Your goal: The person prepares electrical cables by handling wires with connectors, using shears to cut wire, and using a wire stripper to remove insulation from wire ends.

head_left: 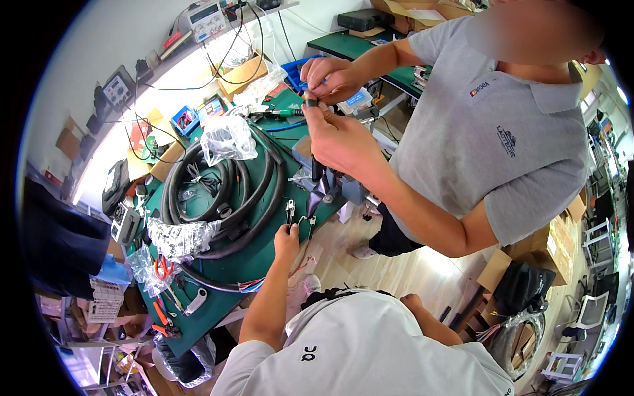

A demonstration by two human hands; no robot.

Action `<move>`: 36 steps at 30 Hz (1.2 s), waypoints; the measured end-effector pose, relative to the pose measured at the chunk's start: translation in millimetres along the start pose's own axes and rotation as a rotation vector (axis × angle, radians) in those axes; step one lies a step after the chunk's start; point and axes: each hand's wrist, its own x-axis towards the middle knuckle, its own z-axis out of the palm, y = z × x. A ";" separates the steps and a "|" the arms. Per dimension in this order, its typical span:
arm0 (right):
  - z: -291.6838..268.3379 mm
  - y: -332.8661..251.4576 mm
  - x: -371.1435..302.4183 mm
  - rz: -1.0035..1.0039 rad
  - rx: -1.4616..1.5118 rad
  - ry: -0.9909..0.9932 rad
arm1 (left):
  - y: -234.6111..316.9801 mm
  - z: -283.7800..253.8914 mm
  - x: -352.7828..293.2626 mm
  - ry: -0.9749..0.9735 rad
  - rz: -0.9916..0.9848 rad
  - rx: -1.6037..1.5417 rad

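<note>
My left hand (287, 243) is closed around a black cable (288, 223) at the edge of the green workbench. A silvery metal lug (290, 208) tips the cable above my fingers. A second metal-tipped lead (312, 226) hangs just to its right. Low beside my waist is my right hand (411, 303), its fingers too hidden to read. Across from me, a person in a grey polo shirt (456, 132) pinches a small dark piece (312, 103) between both hands. Thick black cable (277, 191) lies coiled on the bench to the left of my left hand.
Clear plastic bags (228, 138) and silver wrapping (181, 239) lie on the coil. Orange-handled pliers (160, 313) and other tools sit at the near left of the bench (211, 310). Instruments (205, 21) line a shelf behind. Cardboard boxes (548, 254) stand on the right.
</note>
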 end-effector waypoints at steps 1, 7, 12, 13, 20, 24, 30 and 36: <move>0.1 0.8 0.8 0.003 0.006 0.004 | -0.2 1.0 0.2 0.002 0.010 -0.002; -4.0 -3.0 -1.9 0.006 0.008 -0.017 | 2.3 1.2 -1.1 -0.007 0.009 -0.007; -1.6 1.4 1.5 -0.060 -0.054 -0.011 | 3.3 0.2 -3.3 -0.015 -0.009 -0.004; -1.4 2.3 1.1 -0.058 -0.054 -0.012 | 5.6 -0.4 -4.6 -0.018 -0.011 0.002; -5.5 0.6 0.3 -0.044 -0.055 -0.032 | 21.2 -5.9 -10.7 -0.025 -0.061 -0.086; -5.9 0.9 0.5 -0.016 -0.025 -0.032 | 18.9 -4.1 -9.4 -0.021 -0.050 -0.052; -3.1 3.7 6.8 -0.034 -0.054 -0.010 | -4.4 4.0 0.7 -0.002 -0.007 -0.002; -7.5 0.0 2.1 -0.034 -0.028 -0.008 | 6.7 1.8 -4.0 -0.025 -0.044 -0.036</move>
